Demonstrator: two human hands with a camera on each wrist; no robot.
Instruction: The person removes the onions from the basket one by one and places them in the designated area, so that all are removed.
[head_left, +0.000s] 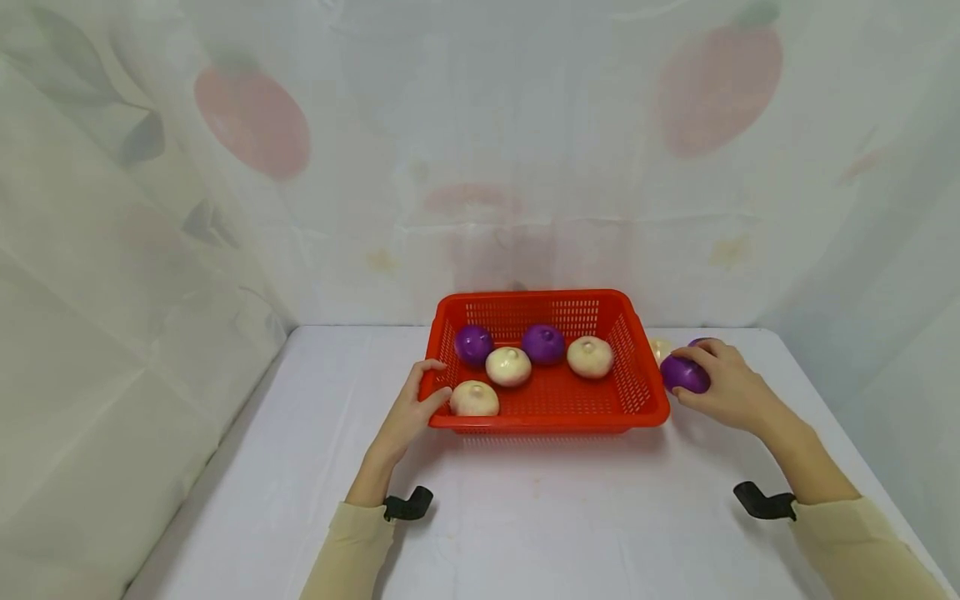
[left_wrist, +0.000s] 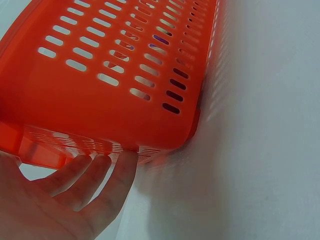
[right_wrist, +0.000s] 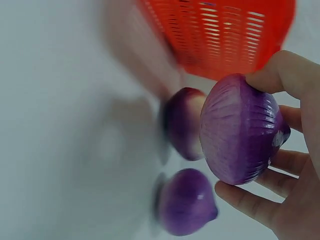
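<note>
A red plastic basket (head_left: 555,422) stands on the table with onions inside. My left hand (head_left: 411,404) grips its left rim near the front corner; in the left wrist view, fingers (left_wrist: 117,182) touch the outside of the perforated basket. Beyond the basket's right side, my right hand (head_left: 731,387) holds a purple onion (head_left: 684,375) between thumb and fingers. The right wrist view shows this purple onion (right_wrist: 240,132) lifted above the table. Near it lie another purple onion (right_wrist: 185,202) and a pale onion with a purple underside (right_wrist: 182,124), both partly hidden in the head view.
Inside the basket are two purple onions, one at the left (head_left: 473,344), and three pale onions, one near the front left (head_left: 475,400). The white table (head_left: 540,517) meets a fruit-print curtain (head_left: 525,167) behind the basket.
</note>
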